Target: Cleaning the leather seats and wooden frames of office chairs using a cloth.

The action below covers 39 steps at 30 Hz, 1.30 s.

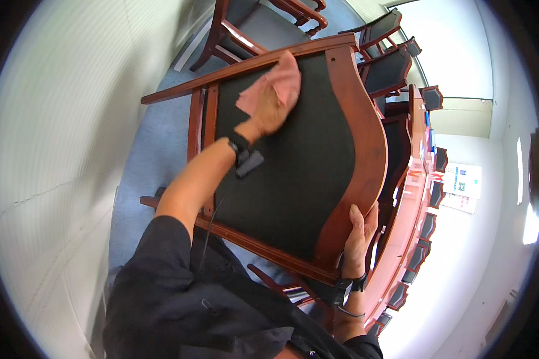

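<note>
Before me is a reddish-brown wooden chair, its black leather-like backrest panel [292,188] facing me. My left hand [269,114] holds a pink cloth [289,80] flat against the panel, close to one side post [251,63]. Both hand and cloth look slightly blurred. My right hand [358,242] grips the curved top rail [369,152] near its other end, thumb on the face towards me and fingers partly hidden behind the edge. Dark bands with small devices circle both wrists.
The view lies sideways, the floor [137,148] to the left. A pale ribbed wall [63,134] stands close by. Another armchair [269,27] is past the side post. Behind the backrest runs a long wooden table [397,238], lined with several chairs [417,256].
</note>
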Available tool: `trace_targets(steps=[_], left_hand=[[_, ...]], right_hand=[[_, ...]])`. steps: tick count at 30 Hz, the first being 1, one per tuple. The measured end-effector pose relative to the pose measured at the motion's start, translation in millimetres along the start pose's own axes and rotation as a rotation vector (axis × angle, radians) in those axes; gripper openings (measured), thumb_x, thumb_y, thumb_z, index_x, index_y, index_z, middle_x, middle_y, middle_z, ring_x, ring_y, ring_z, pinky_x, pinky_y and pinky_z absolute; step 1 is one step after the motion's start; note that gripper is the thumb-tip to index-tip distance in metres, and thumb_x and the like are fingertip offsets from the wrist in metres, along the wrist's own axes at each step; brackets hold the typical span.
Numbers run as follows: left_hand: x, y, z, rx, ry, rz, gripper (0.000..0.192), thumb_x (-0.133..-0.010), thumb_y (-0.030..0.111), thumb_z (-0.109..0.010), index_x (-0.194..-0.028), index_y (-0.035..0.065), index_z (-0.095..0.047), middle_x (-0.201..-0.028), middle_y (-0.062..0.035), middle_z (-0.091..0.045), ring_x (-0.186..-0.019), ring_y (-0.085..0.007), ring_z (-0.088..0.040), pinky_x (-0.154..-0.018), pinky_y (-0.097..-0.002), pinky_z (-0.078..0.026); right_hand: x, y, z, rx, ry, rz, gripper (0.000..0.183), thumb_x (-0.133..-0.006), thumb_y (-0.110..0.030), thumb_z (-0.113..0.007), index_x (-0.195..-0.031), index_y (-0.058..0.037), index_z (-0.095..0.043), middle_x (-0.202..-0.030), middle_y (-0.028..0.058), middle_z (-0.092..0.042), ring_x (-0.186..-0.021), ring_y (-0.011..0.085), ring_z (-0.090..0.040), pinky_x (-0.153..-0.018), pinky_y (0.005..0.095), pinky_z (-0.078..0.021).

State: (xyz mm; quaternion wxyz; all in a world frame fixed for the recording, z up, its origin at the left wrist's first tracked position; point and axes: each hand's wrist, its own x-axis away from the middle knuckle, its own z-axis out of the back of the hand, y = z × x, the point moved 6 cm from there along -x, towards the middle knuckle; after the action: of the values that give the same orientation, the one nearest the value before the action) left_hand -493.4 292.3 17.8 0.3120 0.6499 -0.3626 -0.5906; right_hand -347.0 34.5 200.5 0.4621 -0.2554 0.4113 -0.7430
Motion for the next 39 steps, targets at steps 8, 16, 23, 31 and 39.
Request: trace_targets(steps=[8, 16, 23, 31, 39], left_hand=[[172.3, 6.0, 4.6, 0.823, 0.142, 0.654, 0.04, -0.103, 0.042, -0.046, -0.123, 0.0092, -0.056, -0.116, -0.0014, -0.062, -0.097, -0.01, -0.06, -0.084, -0.0272, -0.051], [373.8, 48.8, 43.5, -0.03, -1.096, 0.217, 0.064, -0.088, 0.044, -0.059, -0.142, 0.0127, -0.045, -0.151, -0.0162, -0.037, -0.144, -0.0365, -0.03, -0.12, -0.0562, -0.011], [174.4, -76.5, 71.6, -0.205, 0.022, 0.396, 0.048, -0.097, 0.029, -0.055, -0.134, -0.0002, -0.048, -0.136, -0.0215, -0.045, -0.128, -0.0406, -0.04, -0.109, -0.046, -0.031], [107.1, -164.8, 88.3, -0.268, 0.015, 0.405, 0.059, -0.097, 0.037, -0.054, -0.138, -0.0041, -0.042, -0.139, -0.0259, -0.045, -0.132, -0.0405, -0.04, -0.113, -0.043, -0.029], [362.7, 22.3, 87.3, 0.035, -0.268, 0.573, 0.059, -0.093, 0.021, -0.061, -0.143, -0.0006, -0.037, -0.143, -0.0256, -0.037, -0.136, -0.0432, -0.032, -0.114, -0.0484, -0.024]], right_hand=[[-3.5, 4.1, 2.3, -0.016, 0.003, -0.003, 0.045, -0.093, -0.019, -0.056, -0.134, -0.0009, -0.048, -0.12, 0.0075, -0.058, -0.107, 0.0161, -0.053, -0.097, 0.0327, -0.0403], [-2.3, -7.4, -4.9, 0.027, 0.054, -0.012, 0.055, -0.094, -0.016, -0.054, -0.144, -0.0008, -0.041, -0.129, 0.009, -0.057, -0.115, 0.0173, -0.053, -0.103, 0.0321, -0.0382], [14.8, 13.1, 12.6, 0.053, 0.14, -0.105, 0.056, -0.092, -0.01, -0.049, -0.147, -0.0003, -0.038, -0.136, 0.0121, -0.054, -0.121, 0.0228, -0.052, -0.106, 0.0346, -0.0371], [11.9, -3.9, -10.9, 0.079, 0.277, -0.104, 0.048, -0.09, -0.024, -0.051, -0.133, -0.0025, -0.051, -0.107, 0.0091, -0.061, -0.096, 0.0198, -0.057, -0.087, 0.0313, -0.0438], [5.9, -1.9, -4.8, 0.124, 0.229, -0.079, 0.065, -0.088, -0.026, -0.056, -0.147, -0.0042, -0.04, -0.127, 0.0124, -0.057, -0.11, 0.0231, -0.055, -0.096, 0.0373, -0.0426]])
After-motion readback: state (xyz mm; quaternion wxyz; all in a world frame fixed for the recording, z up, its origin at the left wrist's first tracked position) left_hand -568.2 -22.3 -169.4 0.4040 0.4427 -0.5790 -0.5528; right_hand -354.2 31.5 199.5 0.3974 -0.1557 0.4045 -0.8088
